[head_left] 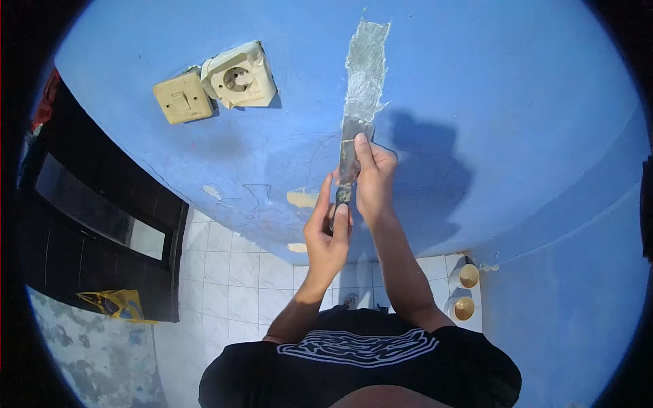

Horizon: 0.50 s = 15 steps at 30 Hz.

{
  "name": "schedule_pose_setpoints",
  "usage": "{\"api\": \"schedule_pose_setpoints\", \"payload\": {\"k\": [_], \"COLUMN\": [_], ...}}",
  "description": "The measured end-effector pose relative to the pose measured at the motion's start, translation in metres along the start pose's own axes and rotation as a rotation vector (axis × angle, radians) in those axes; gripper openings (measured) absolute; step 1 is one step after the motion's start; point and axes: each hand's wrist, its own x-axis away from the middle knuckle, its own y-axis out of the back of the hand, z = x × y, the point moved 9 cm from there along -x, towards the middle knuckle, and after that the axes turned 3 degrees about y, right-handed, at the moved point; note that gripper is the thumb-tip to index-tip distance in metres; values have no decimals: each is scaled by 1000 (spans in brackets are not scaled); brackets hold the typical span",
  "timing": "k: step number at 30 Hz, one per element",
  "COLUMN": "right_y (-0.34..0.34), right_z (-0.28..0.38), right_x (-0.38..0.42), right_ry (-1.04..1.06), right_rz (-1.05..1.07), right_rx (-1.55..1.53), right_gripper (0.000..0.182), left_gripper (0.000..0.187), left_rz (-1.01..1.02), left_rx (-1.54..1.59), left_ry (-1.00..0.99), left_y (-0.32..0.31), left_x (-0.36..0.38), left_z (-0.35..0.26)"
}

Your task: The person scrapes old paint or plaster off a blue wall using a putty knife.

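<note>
A putty knife (349, 155) with a long flat metal blade lies against the blue wall (292, 88), its blade edge pointing up. My left hand (328, 238) is closed around its dark handle, which is mostly hidden by the fingers. Higher up, my right hand (374, 173) grips the blade from the right side, thumb pressed on its face. Straight above the blade edge runs a pale grey, rough strip (367, 64) with ragged borders. Beside my left hand, bare cream patches (301, 198) show where the paint is gone.
A light switch (182, 99) and a loose-looking socket (239, 78) are mounted at upper left. Dark furniture (102, 204) stands left, with a yellow plastic bag (115, 304) at its lower edge. Two round containers (464, 309) rest on the white tiled floor (231, 292) at right.
</note>
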Motion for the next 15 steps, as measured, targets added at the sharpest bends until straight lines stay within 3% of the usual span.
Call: {"api": "schedule_pose_setpoints", "payload": {"k": [5, 12, 14, 15], "right_y": [-3, -4, -7, -7], "right_z": [3, -1, 23, 25], "right_x": [-9, -10, -23, -20], "right_ry": [22, 140, 93, 108], "right_rz": [30, -43, -43, -49], "right_rx": [-9, 98, -59, -44], "right_gripper": [42, 51, 49, 48], "left_gripper": [37, 36, 35, 34], "left_rz": [-148, -192, -203, -205], "left_rx": [-207, -256, -438, -377], "left_ry": [-86, -176, -273, -261], "left_y": [10, 17, -1, 3], "left_x": [-3, -6, -20, -21], "left_z": [-21, -15, -44, -41]}}
